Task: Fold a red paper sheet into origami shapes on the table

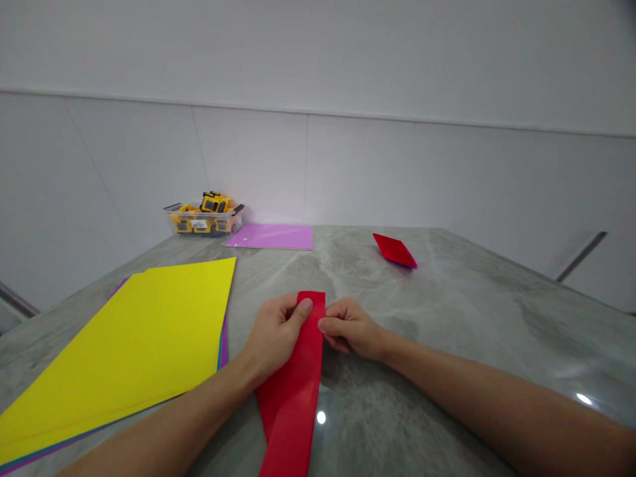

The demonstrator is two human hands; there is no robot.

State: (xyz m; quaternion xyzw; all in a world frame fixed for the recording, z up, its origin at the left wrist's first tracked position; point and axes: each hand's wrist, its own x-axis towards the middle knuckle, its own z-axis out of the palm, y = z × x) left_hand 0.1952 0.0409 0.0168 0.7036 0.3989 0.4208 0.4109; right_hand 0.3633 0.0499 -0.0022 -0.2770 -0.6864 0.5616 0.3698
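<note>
A long folded strip of red paper (298, 391) runs from the near edge of the view up to the middle, raised off the table at its far end. My left hand (281, 331) grips its left side, thumb lying on top near the far end and fingers hidden beneath. On the opposite edge, my right hand (350, 326) pinches the paper between thumb and curled fingers. Left of my hands lies a stack of coloured sheets (149, 331), yellow on top, with blue and purple edges showing below.
A folded red paper piece (395, 250) with a purple edge rests at the back right. Toward the wall lie a pale purple sheet or board (278, 236) and a clear plastic box (218, 224) holding yellow toy vehicles (216, 203). The grey marbled table (472, 331) meets a white wall.
</note>
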